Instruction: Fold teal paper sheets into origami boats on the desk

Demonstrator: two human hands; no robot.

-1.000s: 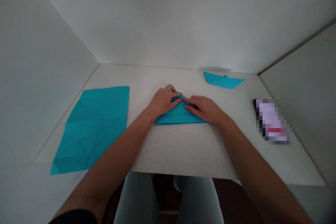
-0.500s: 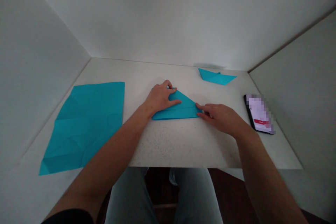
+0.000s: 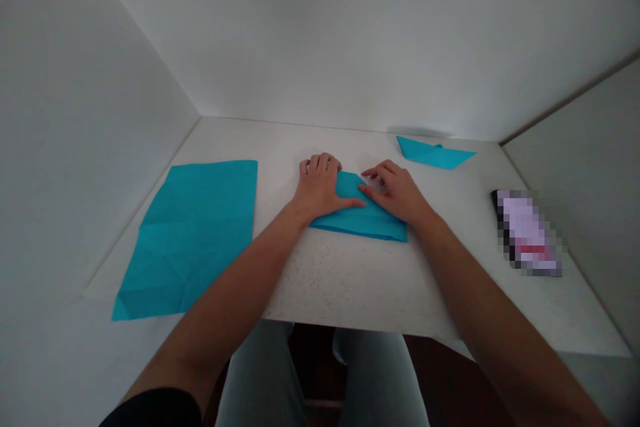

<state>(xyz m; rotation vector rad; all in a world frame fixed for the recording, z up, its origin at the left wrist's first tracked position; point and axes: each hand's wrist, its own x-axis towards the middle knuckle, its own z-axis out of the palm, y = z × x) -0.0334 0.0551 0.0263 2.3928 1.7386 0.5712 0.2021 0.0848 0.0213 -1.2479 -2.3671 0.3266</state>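
A folded piece of blue paper (image 3: 365, 219) lies on the white table in front of me, its long bottom edge toward me and its right side slanting. My left hand (image 3: 320, 187) rests flat on its left part, thumb stretched out across the paper, covering that end. At the slanted right edge is my right hand (image 3: 390, 190), its thumb touching the paper near the top. The right index finger sits just beyond that edge, apart from the thumb; the other fingers are curled and partly hidden.
A creased blue sheet (image 3: 195, 233) lies at the left, its near corner past the table's front edge. A folded blue paper boat (image 3: 435, 155) stands at the back right. A phone (image 3: 530, 230) with a lit, blurred screen lies at the right. Walls (image 3: 320, 40) enclose the table (image 3: 350, 287).
My right hand has moved from the folded paper's right corner up along the slanted edge to near its top. The paper has turned slightly, right end toward me. My view has shifted left.
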